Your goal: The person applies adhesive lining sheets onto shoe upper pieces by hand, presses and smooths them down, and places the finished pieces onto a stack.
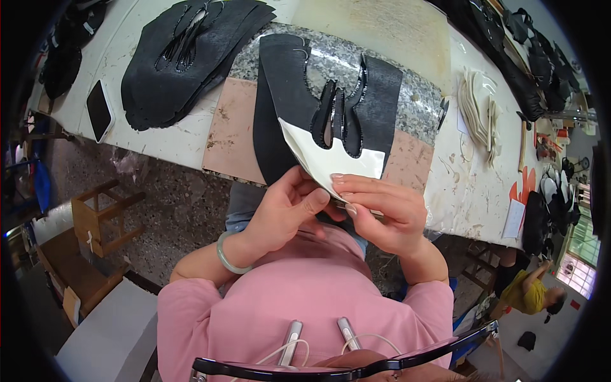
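Note:
A black leather-like piece (284, 79) with stitched, finger-like slots lies in front of me, its near end reaching the table edge. Over its near part is a white leather-like piece (344, 163) with a scalloped far edge and its left side lifted. My right hand (388, 207) pinches the near edge of the white piece, fingers on top and thumb below. Curled under the lifted left side of that piece is my left hand (286, 207), closed at its edge with the thumb beside it. The fingertips under the white piece are partly hidden.
A stack of similar black pieces (143, 83) lies at the left, near a phone (99, 111). Under the work are a granite slab (417, 99) and a pinkish board (224, 137). Folded white pieces (477, 105) rest at the right. A wooden stool (105, 213) stands lower left.

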